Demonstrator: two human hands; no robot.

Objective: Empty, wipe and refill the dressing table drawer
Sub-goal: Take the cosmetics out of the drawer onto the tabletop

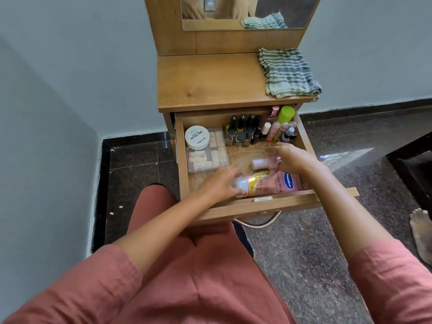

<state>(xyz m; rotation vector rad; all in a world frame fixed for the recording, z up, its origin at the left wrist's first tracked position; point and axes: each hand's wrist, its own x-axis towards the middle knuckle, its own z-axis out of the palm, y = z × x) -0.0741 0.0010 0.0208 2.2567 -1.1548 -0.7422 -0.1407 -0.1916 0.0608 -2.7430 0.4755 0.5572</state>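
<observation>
Under the left hand (219, 183), wrapped round the pink lotion bottle (268, 183), the right hand (292, 157) pinches a small bottle (261, 163); either could slip and knock the nail polishes (245, 132).

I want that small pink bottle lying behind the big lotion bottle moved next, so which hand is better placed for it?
Probably the right hand: it is already at the small pink bottle, while the left hand is on the cap end of the Vaseline lotion bottle.

Your sleeves (98, 284) were terracotta pink; the cloth (288, 72) was pale green with dark stripes; the lotion bottle (268, 182) was pink with a blue logo; one cap (285, 114) was lime green.
</observation>
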